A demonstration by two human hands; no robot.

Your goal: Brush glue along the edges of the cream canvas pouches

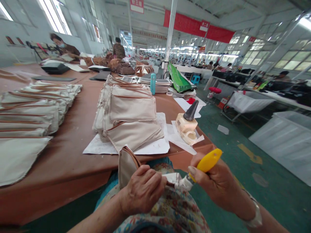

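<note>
My left hand [147, 187] is closed round a beige fabric pouch [126, 165] with brown edging, held over my lap in front of the table edge. In my right hand [216, 184] is a brush [206, 163] with a yellow handle, gripped between thumb and fingers. Its bristles, coated in something whitish, touch the end of the pouch just right of my left fingers. A stack of similar beige pouches [132, 108] lies ahead on white paper [100, 147]. To its right stands a cream-coloured container [186, 124] with a black cone on top.
More beige pouches [26, 116] lie in overlapping rows on the brown-covered table [80, 129] at left. A light-blue bottle [153, 83] and a green bag [178, 77] are farther back. Translucent bins [286, 139] stand on the floor at right. Two people work beyond the table.
</note>
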